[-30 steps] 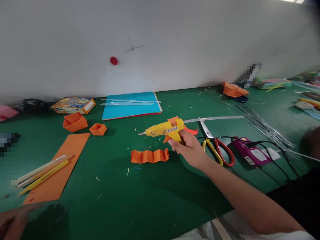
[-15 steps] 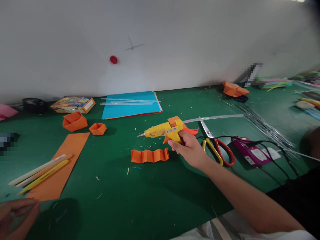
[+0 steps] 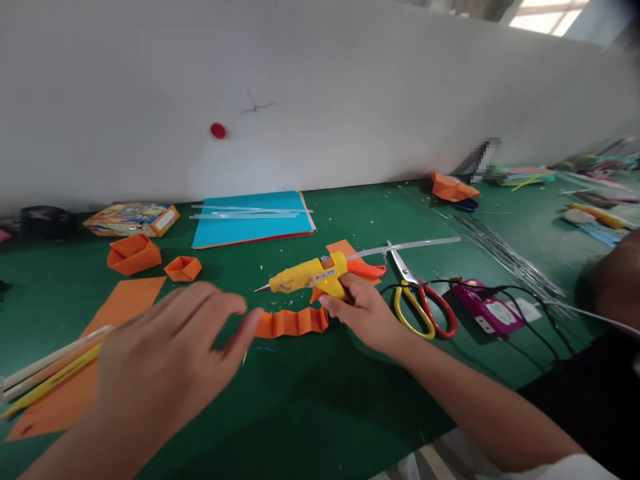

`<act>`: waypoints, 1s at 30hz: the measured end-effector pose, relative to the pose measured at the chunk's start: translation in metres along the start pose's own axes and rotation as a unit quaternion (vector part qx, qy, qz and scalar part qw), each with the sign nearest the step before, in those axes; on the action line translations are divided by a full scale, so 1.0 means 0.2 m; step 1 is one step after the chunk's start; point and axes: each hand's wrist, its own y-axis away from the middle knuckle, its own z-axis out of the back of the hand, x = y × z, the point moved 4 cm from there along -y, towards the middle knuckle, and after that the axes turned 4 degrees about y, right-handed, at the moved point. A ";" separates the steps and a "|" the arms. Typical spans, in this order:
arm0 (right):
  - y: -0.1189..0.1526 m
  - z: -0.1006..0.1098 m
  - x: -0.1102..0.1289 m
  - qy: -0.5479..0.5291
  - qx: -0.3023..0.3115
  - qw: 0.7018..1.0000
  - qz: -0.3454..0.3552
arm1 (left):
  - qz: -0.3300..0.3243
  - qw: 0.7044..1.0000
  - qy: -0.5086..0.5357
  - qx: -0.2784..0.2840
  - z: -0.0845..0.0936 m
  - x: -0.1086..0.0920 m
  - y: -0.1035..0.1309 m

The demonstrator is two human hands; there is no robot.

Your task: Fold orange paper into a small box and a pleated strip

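Note:
My right hand (image 3: 365, 310) grips a yellow hot glue gun (image 3: 300, 275) by its handle, the metal nozzle pointing left. A long clear glue stick (image 3: 410, 247) sticks out of its back. Below the gun lies an orange paper strip (image 3: 295, 323) folded into zigzags. My left hand (image 3: 170, 360), slightly blurred, hovers at the strip's left end with thumb and fingers apart. Its thumb tip overlaps the strip's end in view; I cannot tell whether they touch. Under the left forearm and hand, a flat orange paper sheet (image 3: 127, 300) with pencils (image 3: 60, 363) on it is partly hidden.
Two folded orange paper pieces (image 3: 134, 253) and a patterned box (image 3: 131, 219) stand back left. Blue paper (image 3: 250, 230) bears clear glue sticks. Scissors (image 3: 425, 307), a purple power adapter (image 3: 493, 313) with black cords and thin wires (image 3: 515, 257) lie right. A person's arm shows at the right edge.
My left hand has come in from the lower left corner to the folded strip's left end. The view has shifted slightly; my right hand still holds the glue gun above the strip.

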 end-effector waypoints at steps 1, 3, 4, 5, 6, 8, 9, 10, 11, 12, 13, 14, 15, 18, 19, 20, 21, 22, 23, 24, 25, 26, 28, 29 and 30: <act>0.00 0.00 0.00 -0.003 -0.004 1.000 0.003 | -0.056 0.998 -0.041 0.005 -0.03 -0.08 -0.06; -0.01 0.01 0.01 -0.016 -0.017 1.000 0.009 | -0.102 0.993 -0.063 0.001 -0.06 -0.18 -0.17; -0.01 0.01 0.01 -0.029 -0.023 0.999 0.011 | -0.102 0.993 -0.063 0.001 -0.08 -0.20 -0.21; -0.01 0.02 0.02 -0.044 -0.027 0.999 0.010 | -0.093 0.994 -0.058 0.003 -0.10 -0.21 -0.24; -0.01 0.02 0.03 -0.060 -0.028 0.998 0.008 | -0.079 0.995 -0.053 0.004 -0.11 -0.21 -0.26; -0.01 0.03 0.04 -0.081 -0.030 0.996 0.004 | -0.059 0.997 -0.039 0.000 -0.13 -0.20 -0.28; -0.01 0.03 0.04 -0.084 -0.033 0.996 0.003 | -0.053 0.998 -0.032 -0.005 -0.13 -0.19 -0.28; -0.01 0.03 0.04 -0.082 -0.037 0.996 0.002 | -0.049 0.998 -0.026 -0.011 -0.14 -0.18 -0.28; -0.01 0.03 0.04 -0.081 -0.040 0.996 0.002 | -0.048 0.998 -0.022 -0.016 -0.14 -0.18 -0.27; -0.01 0.03 0.04 -0.079 -0.041 0.996 0.003 | -0.047 0.998 -0.021 -0.019 -0.15 -0.18 -0.27; -0.01 0.03 0.03 -0.076 -0.042 0.996 0.003 | -0.047 0.998 -0.022 -0.021 -0.15 -0.18 -0.27; -0.01 0.03 0.03 -0.073 -0.042 0.996 0.002 | -0.046 0.998 -0.025 -0.021 -0.16 -0.18 -0.27; -0.01 0.03 0.02 -0.070 -0.044 0.997 0.000 | -0.046 0.998 -0.027 -0.021 -0.17 -0.19 -0.27; -0.01 0.03 0.02 -0.056 -0.048 0.997 0.002 | -0.044 0.999 -0.016 -0.014 -0.18 -0.20 -0.26; 0.00 0.03 0.03 -0.054 -0.045 0.997 0.007 | -0.042 0.999 -0.011 -0.011 -0.18 -0.20 -0.26; 0.00 0.03 0.03 -0.054 -0.040 0.998 0.013 | -0.038 0.999 -0.007 -0.010 -0.18 -0.19 -0.26; 0.00 0.03 0.04 -0.055 -0.035 0.998 0.018 | -0.035 0.999 -0.006 -0.011 -0.17 -0.19 -0.26; 0.01 0.03 0.04 -0.055 -0.033 0.998 0.020 | -0.032 0.999 -0.006 -0.011 -0.17 -0.19 -0.26; 0.01 0.03 0.05 -0.055 -0.032 0.998 0.021 | -0.032 0.999 -0.007 -0.011 -0.17 -0.19 -0.26; 0.01 0.03 0.05 -0.053 -0.033 0.998 0.020 | -0.032 0.999 -0.008 -0.011 -0.16 -0.19 -0.26; 0.01 0.03 0.04 -0.051 -0.033 0.998 0.019 | -0.033 0.999 -0.011 -0.012 -0.16 -0.19 -0.27; 0.01 0.03 0.04 -0.048 -0.035 0.998 0.019 | -0.035 0.999 -0.013 -0.012 -0.16 -0.19 -0.27; 0.01 0.03 0.03 -0.045 -0.036 0.998 0.023 | -0.039 0.999 -0.017 -0.013 -0.16 -0.19 -0.27; 0.01 0.03 0.03 -0.045 -0.037 0.998 0.026 | -0.043 0.999 -0.018 -0.014 -0.16 -0.19 -0.27; 0.02 0.03 0.03 -0.047 -0.037 0.998 0.030 | -0.046 0.999 -0.019 -0.011 -0.16 -0.19 -0.26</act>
